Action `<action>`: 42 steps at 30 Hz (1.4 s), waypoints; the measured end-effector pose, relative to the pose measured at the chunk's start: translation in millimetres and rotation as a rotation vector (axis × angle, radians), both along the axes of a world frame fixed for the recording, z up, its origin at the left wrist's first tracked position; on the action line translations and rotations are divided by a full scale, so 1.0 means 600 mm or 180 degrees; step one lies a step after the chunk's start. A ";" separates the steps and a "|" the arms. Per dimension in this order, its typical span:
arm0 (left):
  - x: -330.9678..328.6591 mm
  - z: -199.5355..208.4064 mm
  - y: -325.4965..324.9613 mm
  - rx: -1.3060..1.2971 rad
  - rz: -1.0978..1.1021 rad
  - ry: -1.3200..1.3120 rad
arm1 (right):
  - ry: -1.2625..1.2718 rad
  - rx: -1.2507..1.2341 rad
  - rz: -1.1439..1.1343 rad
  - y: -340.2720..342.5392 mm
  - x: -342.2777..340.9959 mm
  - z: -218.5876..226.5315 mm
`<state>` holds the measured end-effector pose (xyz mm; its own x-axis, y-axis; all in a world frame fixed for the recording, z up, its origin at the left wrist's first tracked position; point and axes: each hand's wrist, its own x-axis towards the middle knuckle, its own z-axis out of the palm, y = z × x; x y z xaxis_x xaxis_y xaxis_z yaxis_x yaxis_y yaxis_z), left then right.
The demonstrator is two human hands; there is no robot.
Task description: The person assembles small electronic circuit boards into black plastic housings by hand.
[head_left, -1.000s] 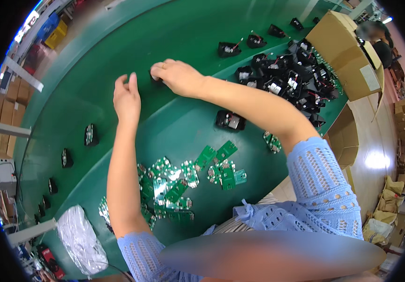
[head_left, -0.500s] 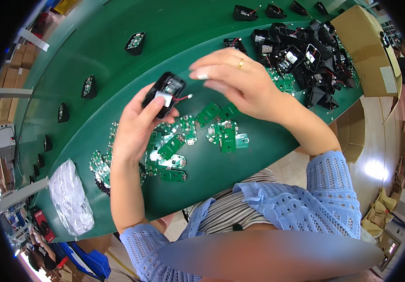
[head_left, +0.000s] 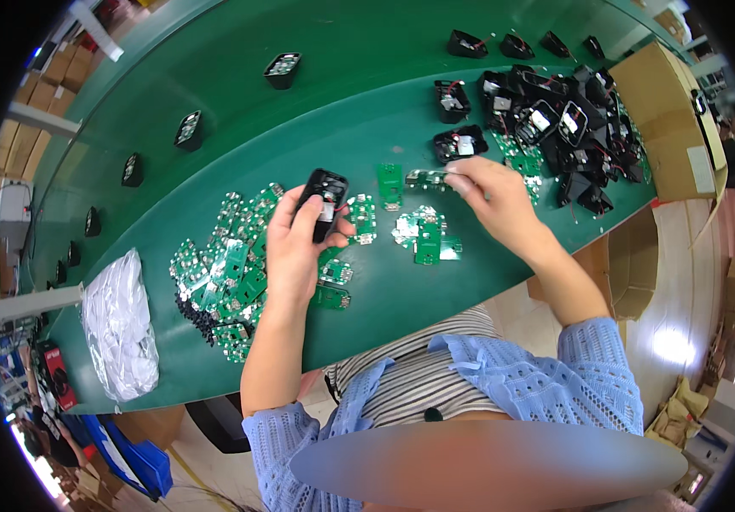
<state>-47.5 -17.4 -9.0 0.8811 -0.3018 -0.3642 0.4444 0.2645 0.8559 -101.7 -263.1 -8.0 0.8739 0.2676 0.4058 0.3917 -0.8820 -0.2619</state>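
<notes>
My left hand (head_left: 293, 247) is closed round a small black plastic housing (head_left: 325, 203), tilted with its open side up. A white block and a bit of red wire show inside it. To the right, my right hand (head_left: 495, 194) pinches a green circuit board (head_left: 427, 180) by one end, just above the table. Another green board (head_left: 390, 185) lies between the two hands. Nearer me is a small group of boards (head_left: 427, 241). Beyond my right hand sits a black housing with a white block (head_left: 461, 143).
A heap of green boards (head_left: 235, 260) spreads left of my left arm, beside small black parts (head_left: 195, 320). Black housings (head_left: 546, 111) pile up at the right, by a cardboard box (head_left: 662, 119). Several housings (head_left: 188, 130) stand along the far green strip. A clear plastic bag (head_left: 120, 328) lies far left.
My right hand has moved right and nearer me, and now grips a circuit board. The housing in my left hand has shifted slightly right and down. The whole view has shifted a little.
</notes>
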 end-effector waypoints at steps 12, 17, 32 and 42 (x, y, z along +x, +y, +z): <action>-0.011 0.018 0.000 -0.0351 -0.0095 0.0132 | 0.2251 0.4913 0.0147 0.133 -0.010 0.043; -0.009 0.013 0.005 -0.0379 -0.0084 -0.0033 | 0.2205 0.4863 0.0080 0.134 -0.006 0.051; -0.020 0.013 0.000 -0.0543 -0.0245 0.0032 | 0.1623 0.4629 -0.0114 0.152 -0.003 0.028; -0.028 0.007 -0.002 -0.0318 -0.0187 -0.0583 | 0.1061 0.3204 -0.0300 0.167 0.005 0.014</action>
